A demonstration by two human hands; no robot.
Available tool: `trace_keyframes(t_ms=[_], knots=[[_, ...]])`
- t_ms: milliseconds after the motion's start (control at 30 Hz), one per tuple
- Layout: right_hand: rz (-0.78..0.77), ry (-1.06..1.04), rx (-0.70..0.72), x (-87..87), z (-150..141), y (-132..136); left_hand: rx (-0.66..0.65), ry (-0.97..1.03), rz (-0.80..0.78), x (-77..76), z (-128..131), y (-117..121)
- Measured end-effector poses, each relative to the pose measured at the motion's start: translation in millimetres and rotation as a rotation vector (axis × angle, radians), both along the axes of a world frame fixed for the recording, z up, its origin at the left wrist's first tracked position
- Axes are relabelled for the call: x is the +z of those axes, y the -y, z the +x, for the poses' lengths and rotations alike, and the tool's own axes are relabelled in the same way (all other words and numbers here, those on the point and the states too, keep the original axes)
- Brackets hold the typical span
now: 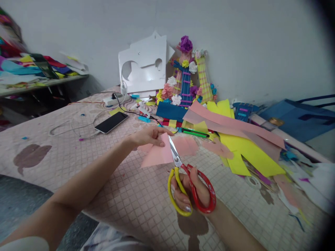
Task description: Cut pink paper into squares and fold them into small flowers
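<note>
My right hand (195,191) is wrapped round the handles of a pair of scissors (177,161), one loop yellow and the other red. The blades point up and away from me, nearly together, along the right edge of a pink sheet of paper (159,155). That sheet is pinched near its top by my left hand (151,136), thumb in front. Behind the blades lies more pink paper (185,144) on the table. A green-and-black craft knife (195,133) rests just beyond it.
A phone (111,122) on a cable lies at left, near a power strip (116,99). Yellow sheets (246,153) and long pink strips (235,127) cover the right side. Decorated paper guitars (185,83) and white cut board (143,66) lean against the wall. A blue bag (300,116) is far right.
</note>
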State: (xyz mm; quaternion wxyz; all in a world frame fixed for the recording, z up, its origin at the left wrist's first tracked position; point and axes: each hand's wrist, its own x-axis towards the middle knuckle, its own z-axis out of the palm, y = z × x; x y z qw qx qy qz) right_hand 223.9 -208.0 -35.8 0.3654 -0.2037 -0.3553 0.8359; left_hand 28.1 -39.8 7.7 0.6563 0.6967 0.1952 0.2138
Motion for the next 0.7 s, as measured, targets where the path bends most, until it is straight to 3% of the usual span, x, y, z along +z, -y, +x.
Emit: trace_keyframes(t_ms=[467, 700], knots=[[0.027, 0.080, -0.051, -2.1, -1.3, 0.8, 0.032, 0.007, 0.025, -1.3, 0.8, -1.4], [0.022, 0.036, -0.039, -7.4, 0.3, 0.2, -0.062, -0.012, 0.075, -6.9, 3.4, -3.7]])
